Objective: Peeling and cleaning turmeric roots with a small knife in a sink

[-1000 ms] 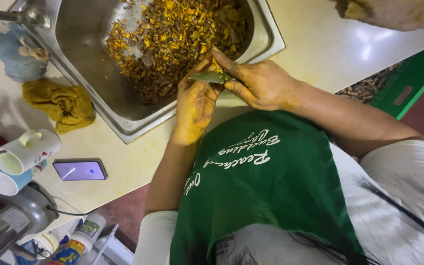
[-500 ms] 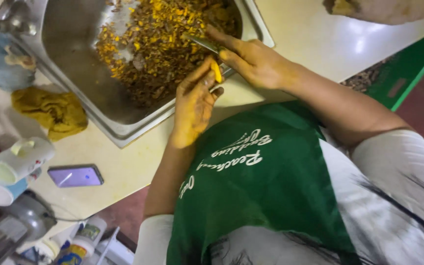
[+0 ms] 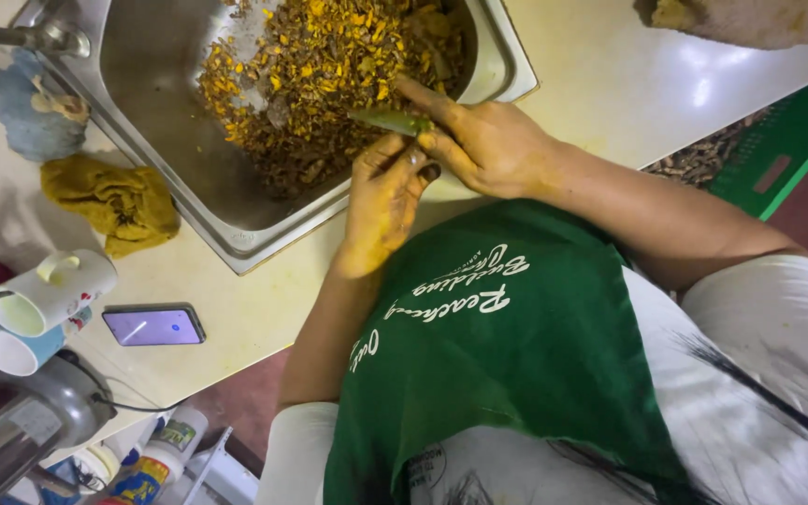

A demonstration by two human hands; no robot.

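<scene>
Since the earlier frame, both hands have shifted toward the near rim of the steel sink (image 3: 507, 70). Right hand (image 3: 493, 140) fingers clamp the slim green-grey blade (image 3: 387, 120); left hand (image 3: 383, 201) fingers close round a small hidden piece. Peeling goes best with short strokes over the orange-brown peelings (image 3: 329, 75).

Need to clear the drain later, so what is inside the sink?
The sink holds a heap of yellow-brown peelings, with bare steel to one side. The heap covers the rest of the basin floor, and no drain shows.
</scene>
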